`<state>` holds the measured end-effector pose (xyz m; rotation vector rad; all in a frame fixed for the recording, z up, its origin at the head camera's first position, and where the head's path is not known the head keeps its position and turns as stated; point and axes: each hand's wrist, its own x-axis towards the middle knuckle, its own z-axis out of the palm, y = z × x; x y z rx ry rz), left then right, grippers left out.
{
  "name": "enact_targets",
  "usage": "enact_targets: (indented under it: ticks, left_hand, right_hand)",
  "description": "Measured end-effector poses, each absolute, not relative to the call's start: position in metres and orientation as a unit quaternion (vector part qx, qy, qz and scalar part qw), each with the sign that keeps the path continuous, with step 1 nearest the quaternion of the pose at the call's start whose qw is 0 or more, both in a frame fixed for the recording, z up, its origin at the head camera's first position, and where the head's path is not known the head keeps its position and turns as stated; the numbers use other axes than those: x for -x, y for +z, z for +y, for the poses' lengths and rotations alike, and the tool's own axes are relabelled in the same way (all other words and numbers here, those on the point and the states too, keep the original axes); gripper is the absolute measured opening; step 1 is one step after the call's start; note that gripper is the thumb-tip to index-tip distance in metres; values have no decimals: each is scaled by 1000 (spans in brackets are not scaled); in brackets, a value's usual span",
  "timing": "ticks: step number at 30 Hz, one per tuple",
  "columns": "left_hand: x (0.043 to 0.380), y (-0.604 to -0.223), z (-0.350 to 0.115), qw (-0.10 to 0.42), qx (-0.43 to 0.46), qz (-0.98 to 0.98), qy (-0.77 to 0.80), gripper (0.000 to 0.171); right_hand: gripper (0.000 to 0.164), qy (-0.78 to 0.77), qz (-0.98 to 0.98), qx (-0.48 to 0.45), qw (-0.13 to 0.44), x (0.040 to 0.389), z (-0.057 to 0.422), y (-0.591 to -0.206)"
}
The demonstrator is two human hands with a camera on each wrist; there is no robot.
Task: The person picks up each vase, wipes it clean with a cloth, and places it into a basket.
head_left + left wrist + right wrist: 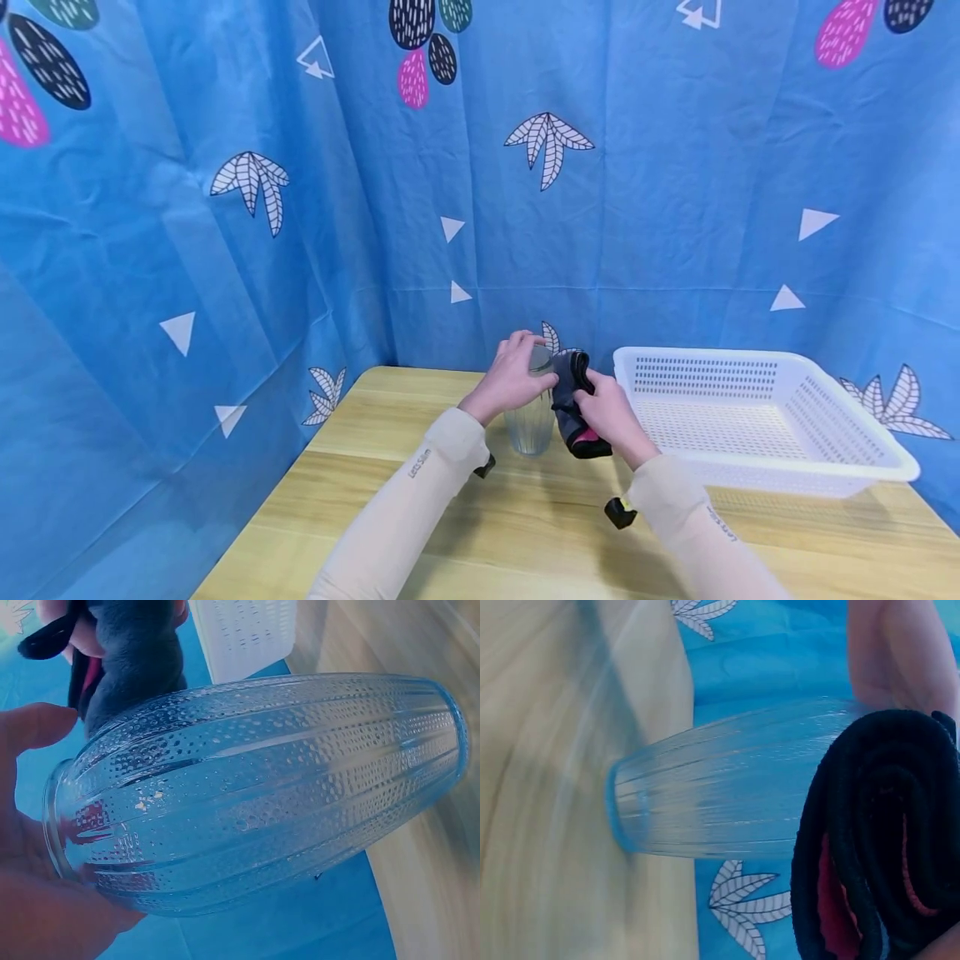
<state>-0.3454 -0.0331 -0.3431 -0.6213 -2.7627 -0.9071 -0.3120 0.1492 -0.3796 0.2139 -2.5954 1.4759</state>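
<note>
A clear ribbed glass vase [530, 427] stands upright on the wooden table, its base touching the tabletop in the right wrist view. Around its top, my left hand [512, 379] grips the neck, thumb on one side and fingers on the other; the left wrist view shows the dotted glass [262, 787] closely. My right hand [611, 414] holds a rolled-up dark grey cloth [567, 404] with black edging and a pink inner side, right beside the vase. From the right wrist, the cloth's layered end [832, 817] hides part of the vase's upper portion.
To the right, a white perforated plastic basket [750, 475] sits on the wooden table [337, 500]. A blue patterned curtain [480, 208] hangs behind and along the left side. Small black wrist devices [620, 512] show under the sleeves.
</note>
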Motion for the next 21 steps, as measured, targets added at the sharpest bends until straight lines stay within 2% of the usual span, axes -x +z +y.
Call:
enact_targets:
  ticks: [5,12,18,21]
  left_hand:
    - [343,-344,-34,86,192,-929,-306,70]
    - [345,-349,-36,101,186,-934,-289,76]
    - [348,-351,-35,121,185,-935,-278,76]
    - [349,-352,-33,133,176,-940,-260,75]
  right_hand:
    - [35,436,-894,-61,87,313,147,-396]
    - [33,380,-922,-70,33,318,142,-429]
    - [46,336,-938,-85,-12,328,136,-453]
    - [49,318,-944,-91,-11,330,136,-455]
